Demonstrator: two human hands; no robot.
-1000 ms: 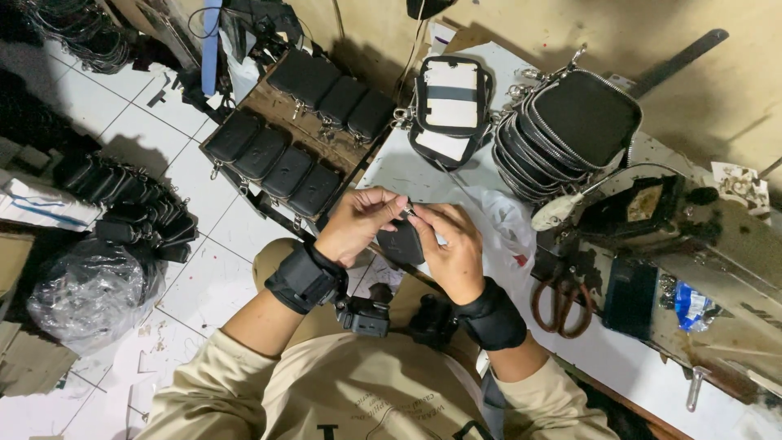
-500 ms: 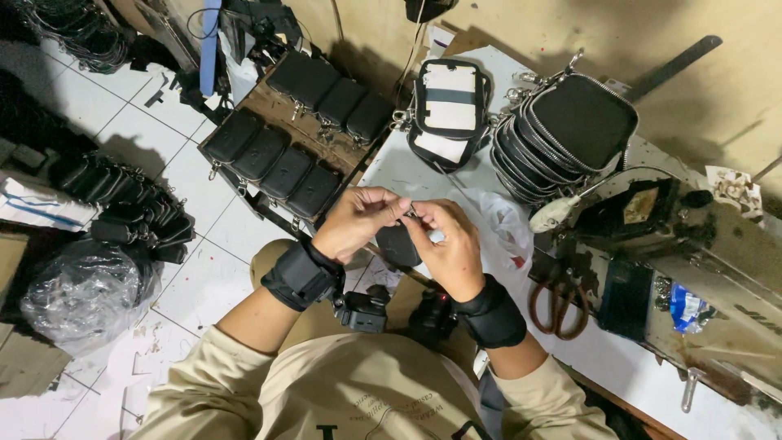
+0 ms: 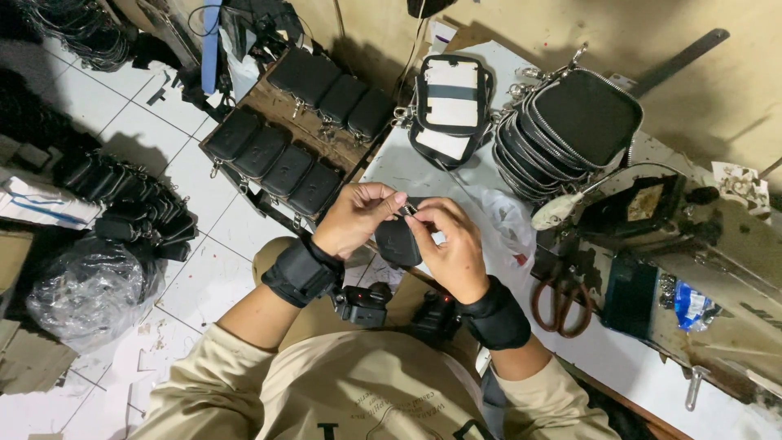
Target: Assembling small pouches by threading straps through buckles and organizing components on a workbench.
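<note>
Logged at left on the tiled floor: a clear plastic bag (image 3: 85,293), then a wooden tray (image 3: 281,122) of black pouches, neither disturbed since a second ago. Found at centre the left hand (image 3: 358,220) closed in a fingertip pinch on a small metal zipper piece (image 3: 410,210) atop a black pouch (image 3: 397,243) held over the lap at the table edge, and the right hand (image 3: 452,248) wrapped round that pouch, pinching the same piece (fingertips drawn closer than half a second back, position otherwise unchanged). Further right, untouched on the table: stack of zippered pouches (image 3: 570,122) and orange-handled scissors (image 3: 562,301).
</note>
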